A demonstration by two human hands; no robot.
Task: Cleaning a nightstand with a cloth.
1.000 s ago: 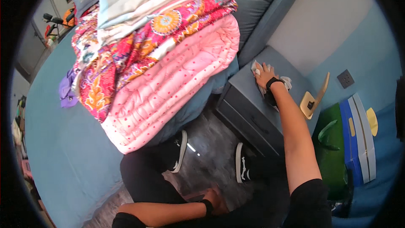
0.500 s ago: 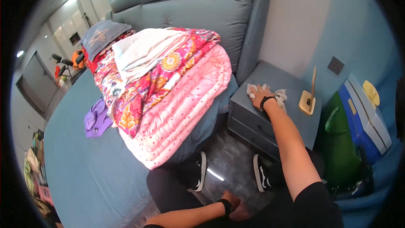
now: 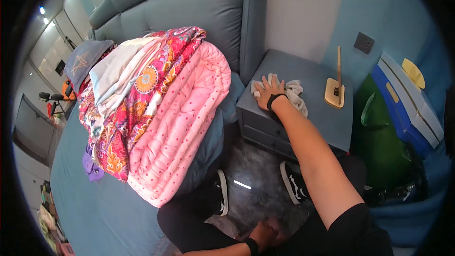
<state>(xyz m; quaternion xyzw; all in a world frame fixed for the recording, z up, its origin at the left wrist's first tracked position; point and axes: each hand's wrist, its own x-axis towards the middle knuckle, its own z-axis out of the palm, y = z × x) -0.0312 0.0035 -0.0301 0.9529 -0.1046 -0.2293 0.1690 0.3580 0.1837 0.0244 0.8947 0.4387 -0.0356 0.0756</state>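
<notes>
Pressed flat with its fingers spread, my right hand [image 3: 269, 90] lies on a crumpled light grey cloth [image 3: 295, 96]. The cloth spreads out beside and under the palm, on top of a blue-grey nightstand [image 3: 310, 66]. Right of it on the same top is a beige rounded base with a thin upright wooden piece [image 3: 335, 96]. Low between my legs, my left hand [image 3: 263, 235] is apart from the nightstand, its fingers curled in, and nothing shows in them. Each wrist wears a black band.
Left of the nightstand is a bed with a padded headboard [image 3: 189, 19], a folded pink quilt [image 3: 177, 123], a patterned cover [image 3: 116, 137] and a pillow [image 3: 85, 61]. Green [image 3: 379, 147] and blue-and-white bags [image 3: 407, 99] stand on the right, below a wall socket [image 3: 364, 42].
The view has shifted, so the bed and nightstand sit further left in it. My right hand stays on the cloth, its fingers now spread wider. My left hand remains low.
</notes>
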